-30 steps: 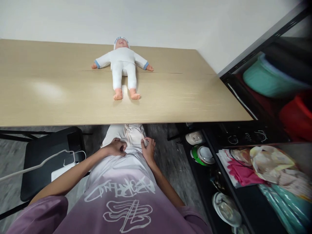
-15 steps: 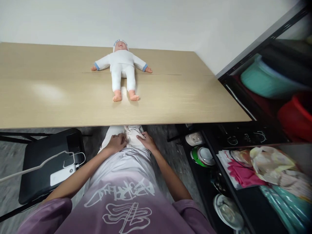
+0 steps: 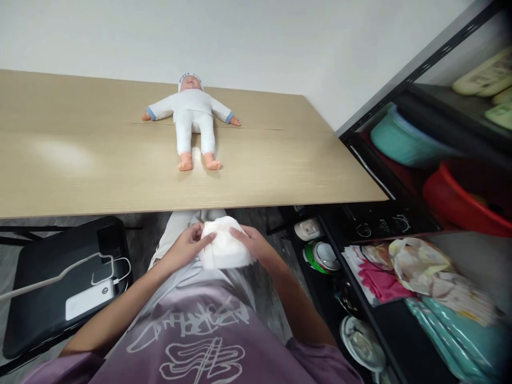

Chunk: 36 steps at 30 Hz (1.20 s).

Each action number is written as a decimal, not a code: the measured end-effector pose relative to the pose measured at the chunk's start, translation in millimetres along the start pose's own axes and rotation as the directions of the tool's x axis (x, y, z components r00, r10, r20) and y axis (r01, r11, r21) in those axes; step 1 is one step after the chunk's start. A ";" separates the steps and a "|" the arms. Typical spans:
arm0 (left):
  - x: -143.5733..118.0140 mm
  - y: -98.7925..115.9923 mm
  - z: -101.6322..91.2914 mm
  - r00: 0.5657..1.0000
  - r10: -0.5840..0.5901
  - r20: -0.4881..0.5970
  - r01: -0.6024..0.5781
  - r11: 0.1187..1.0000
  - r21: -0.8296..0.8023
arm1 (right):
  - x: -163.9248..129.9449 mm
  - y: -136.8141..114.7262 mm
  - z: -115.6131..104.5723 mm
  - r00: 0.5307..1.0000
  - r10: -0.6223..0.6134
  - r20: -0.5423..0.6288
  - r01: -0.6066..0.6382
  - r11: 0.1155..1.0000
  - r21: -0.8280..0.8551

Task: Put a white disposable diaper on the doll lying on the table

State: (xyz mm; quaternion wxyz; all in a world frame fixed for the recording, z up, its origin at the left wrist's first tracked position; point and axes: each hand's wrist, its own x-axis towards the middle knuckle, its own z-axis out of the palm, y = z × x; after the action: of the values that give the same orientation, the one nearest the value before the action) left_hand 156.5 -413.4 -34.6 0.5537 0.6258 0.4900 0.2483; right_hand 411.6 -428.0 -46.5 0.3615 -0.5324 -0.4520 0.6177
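Observation:
Between my two hands, above my lap, is a soft white cloth piece [image 3: 226, 246], rounded at the far end and straight along the near edge, rather like a small cap. My left hand [image 3: 194, 238] grips its left side with the thumb on top. On its right side, my right hand [image 3: 253, 241] pinches the cloth, thumb uppermost. A baby doll [image 3: 194, 109] in white clothes with blue cuffs and a printed white cap lies face up on the table [image 3: 272, 165], arms spread and bare feet toward me. Neither hand touches the doll.
To my left, a black chair [image 3: 40, 266] bears a white power bank [image 3: 88, 300] with a cable. A black shelf unit [image 3: 384, 330] on my right holds a teal basin [image 3: 404, 138], a red basin [image 3: 460, 200], pink cloth [image 3: 384, 280] and plastic bags. The white wall is behind the table.
My hands were low at my lap; now they are raised a little and hold the white cloth piece between them. The view has shifted slightly; the doll lies as before.

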 end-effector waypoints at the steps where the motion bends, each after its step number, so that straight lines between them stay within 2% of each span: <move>1: -21.7 19.9 -1.6 0.998 0.062 -0.020 -0.064 0.996 -0.067 | -24.6 -17.6 0.8 0.999 -0.016 0.047 0.016 1.000 0.002; 3: -59.8 58.0 -4.9 0.983 0.168 -0.080 -0.176 0.979 -0.108 | -67.8 -53.0 3.3 0.989 -0.111 0.097 0.114 0.993 -0.029; 5: -85.0 86.4 -8.4 0.958 0.264 -0.113 -0.277 0.954 -0.115 | -95.9 -82.4 6.8 0.967 -0.240 0.082 0.245 0.967 -0.067; 8: -94.7 100.4 -12.5 0.889 0.410 -0.206 -0.436 0.895 -0.099 | -103.3 -104.4 14.0 0.914 -0.399 0.073 0.405 0.906 -0.121; 10: -87.4 92.1 -12.9 0.856 0.427 -0.293 -0.473 0.874 -0.110 | -90.1 -103.3 19.6 0.898 -0.435 0.072 0.441 0.885 -0.152; 11: -81.6 84.4 -12.4 0.856 0.400 -0.328 -0.460 0.878 -0.130 | -80.5 -98.7 22.6 0.899 -0.434 0.063 0.438 0.883 -0.169; 15: -56.5 39.9 -6.9 0.891 0.244 -0.382 -0.342 0.915 -0.215 | -41.2 -62.4 33.0 0.926 -0.377 0.011 0.367 0.896 -0.250; 20: -38.5 -15.3 0.4 0.959 -0.001 -0.285 -0.124 0.899 -0.420 | -17.5 -4.6 36.5 0.970 -0.244 0.017 0.233 0.897 -0.375; 22: -37.7 -26.9 2.5 0.965 -0.084 -0.248 -0.044 0.882 -0.469 | -16.0 10.4 34.9 0.960 -0.275 -0.054 0.223 0.866 -0.447; 23: -38.4 -29.8 3.4 0.965 -0.109 -0.241 -0.020 0.880 -0.475 | -16.2 14.2 34.0 0.939 -0.326 -0.110 0.237 0.845 -0.479; 24: -39.7 -31.2 4.1 0.963 -0.125 -0.237 -0.003 0.879 -0.476 | -16.6 15.1 33.2 0.904 -0.394 -0.167 0.261 0.818 -0.513; 26: -43.1 -31.0 5.2 0.963 -0.141 -0.231 0.014 0.880 -0.475 | -16.7 8.4 32.9 0.799 -0.548 -0.246 0.322 0.736 -0.595; 27: -44.7 -30.1 5.7 0.962 -0.144 -0.230 0.018 0.879 -0.477 | -15.5 1.3 33.9 0.751 -0.613 -0.247 0.350 0.686 -0.637; 29: -47.0 -28.2 7.0 0.962 -0.142 -0.233 0.014 0.879 -0.477 | -8.3 -16.9 38.9 0.694 -0.698 -0.180 0.408 0.586 -0.700; 31: -48.3 -26.8 8.8 0.962 -0.129 -0.240 0.003 0.886 -0.463 | 7.6 -34.7 47.8 0.679 -0.732 -0.060 0.477 0.501 -0.723; 33: -49.8 -25.8 10.4 0.961 -0.104 -0.258 -0.016 0.905 -0.425 | 31.9 -45.9 59.2 0.688 -0.722 0.076 0.540 0.439 -0.718; 36: -54.8 -24.6 9.3 0.957 -0.067 -0.281 -0.021 0.954 -0.301 | 73.1 -48.2 76.5 0.741 -0.642 0.196 0.548 0.409 -0.729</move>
State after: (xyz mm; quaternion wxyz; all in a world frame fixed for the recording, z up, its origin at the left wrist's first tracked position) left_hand 134.3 -468.6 -47.4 0.5680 0.4857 0.5292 0.4018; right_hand 322.1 -357.6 -23.3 0.3292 -0.4693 -0.8010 0.1725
